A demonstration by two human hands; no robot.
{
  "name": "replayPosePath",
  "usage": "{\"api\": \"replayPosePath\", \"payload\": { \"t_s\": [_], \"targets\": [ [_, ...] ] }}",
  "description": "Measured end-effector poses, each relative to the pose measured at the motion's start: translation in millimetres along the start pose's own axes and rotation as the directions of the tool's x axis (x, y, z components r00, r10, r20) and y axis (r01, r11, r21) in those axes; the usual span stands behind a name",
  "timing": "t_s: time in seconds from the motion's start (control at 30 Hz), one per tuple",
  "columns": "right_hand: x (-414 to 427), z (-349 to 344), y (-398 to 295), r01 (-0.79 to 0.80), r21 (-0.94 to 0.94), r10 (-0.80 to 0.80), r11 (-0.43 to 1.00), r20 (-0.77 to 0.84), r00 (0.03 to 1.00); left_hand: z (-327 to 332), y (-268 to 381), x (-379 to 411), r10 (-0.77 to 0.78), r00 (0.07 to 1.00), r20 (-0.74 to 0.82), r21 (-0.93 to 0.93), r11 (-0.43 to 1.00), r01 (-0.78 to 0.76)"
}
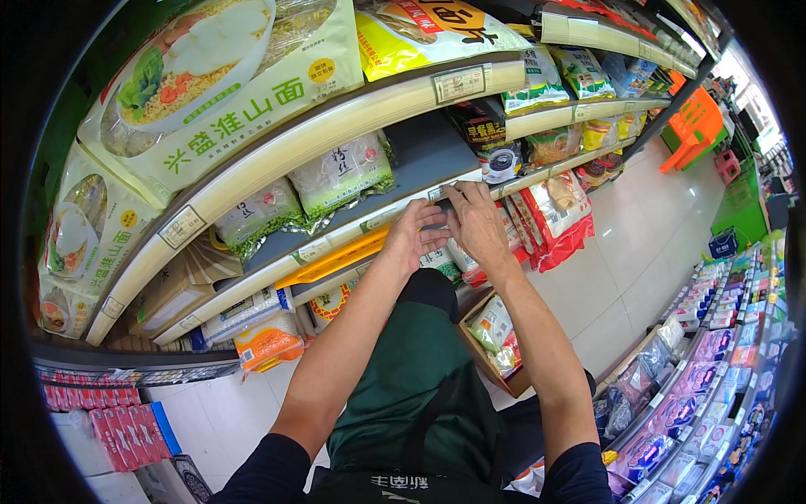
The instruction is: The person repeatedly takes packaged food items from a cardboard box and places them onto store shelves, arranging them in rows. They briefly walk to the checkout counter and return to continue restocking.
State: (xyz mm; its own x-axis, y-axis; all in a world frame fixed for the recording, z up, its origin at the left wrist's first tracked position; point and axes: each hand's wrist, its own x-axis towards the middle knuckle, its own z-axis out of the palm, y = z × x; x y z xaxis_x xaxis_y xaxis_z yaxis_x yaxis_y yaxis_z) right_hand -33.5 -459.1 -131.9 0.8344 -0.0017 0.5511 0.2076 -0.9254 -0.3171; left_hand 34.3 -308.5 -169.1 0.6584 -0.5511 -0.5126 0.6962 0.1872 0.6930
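Note:
Both hands are at the front edge of a middle store shelf (340,230). My right hand (475,217) has its fingertips on the price rail, by a label holder (436,193). Just left of it, my left hand (412,233) is palm up with curled, parted fingers near the rail; whether it touches anything cannot be told. Clear bags of vermicelli (343,170) lie on this shelf to the left, with bare dark shelf surface beside them. A yellow-orange strip (337,257) runs along below the rail, left of my left hand.
Large noodle bags (214,82) fill the shelf above. Red and white bags (557,217) stick out low on the right. An open cardboard box (497,343) with packets stands on the floor by my legs. Another stocked shelf (680,403) lines the right, and an orange chair (696,123) stands beyond.

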Motion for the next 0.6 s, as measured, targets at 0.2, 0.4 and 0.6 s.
{"api": "replayPosePath", "payload": {
  "t_s": [0.2,0.4,0.6],
  "targets": [
    [2.0,0.6,-2.0,-0.015,-0.003,0.015,1.000,0.009,1.000,-1.9,-0.5,0.1,0.007,1.000,0.009,0.000,1.000,-0.007],
    [4.4,0.3,-1.0,-0.004,-0.008,0.004,1.000,-0.002,1.000,-1.1,0.2,-0.9,0.012,1.000,0.017,0.005,1.000,-0.012],
    [9.2,-3.9,2.1,-0.025,0.026,0.024,0.999,0.039,0.999,-1.2,0.0,-2.4,0.010,1.000,0.027,0.021,1.000,-0.010]
  ]
}}
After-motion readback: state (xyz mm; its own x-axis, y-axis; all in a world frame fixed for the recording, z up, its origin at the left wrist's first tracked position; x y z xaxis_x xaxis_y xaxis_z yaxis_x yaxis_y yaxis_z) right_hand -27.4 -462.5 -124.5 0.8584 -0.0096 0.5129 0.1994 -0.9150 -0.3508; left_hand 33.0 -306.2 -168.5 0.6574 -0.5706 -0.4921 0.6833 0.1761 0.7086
